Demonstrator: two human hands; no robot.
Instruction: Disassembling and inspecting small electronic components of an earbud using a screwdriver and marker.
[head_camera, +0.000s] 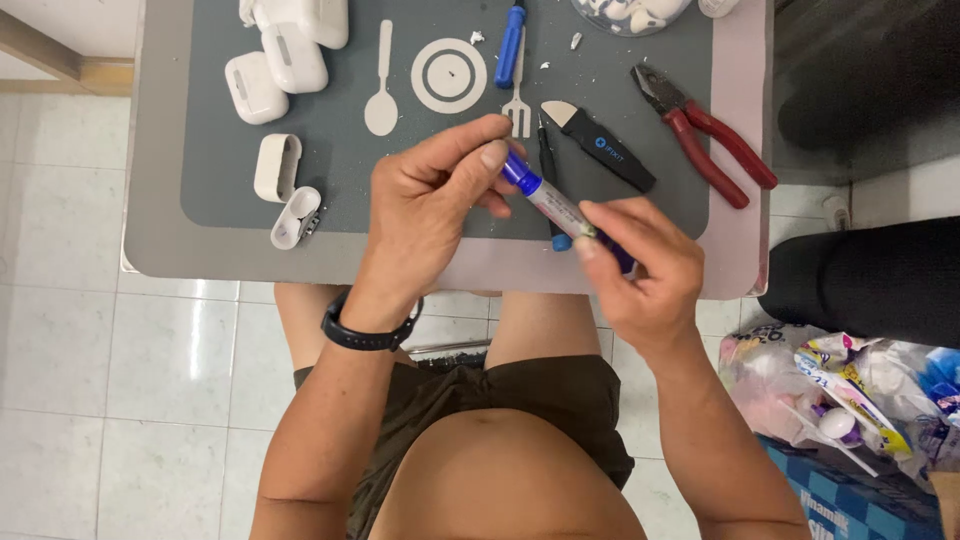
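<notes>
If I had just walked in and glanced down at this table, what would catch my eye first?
Most likely the two hands at the centre: the left hand and right hand hold a blue-capped tube between them, above the table's near edge. Next, the red-handled pliers on the grey mat to the right, and the white earbud cases at the upper left.

Bare grey mat (330, 190) lies open just left of the left hand (425, 215). Beyond it, 4 white earbud cases (275, 165) crowd that side. Red-handled pliers (705, 135) and a black pry tool (600, 148) block the space above the right hand (640, 270).
</notes>
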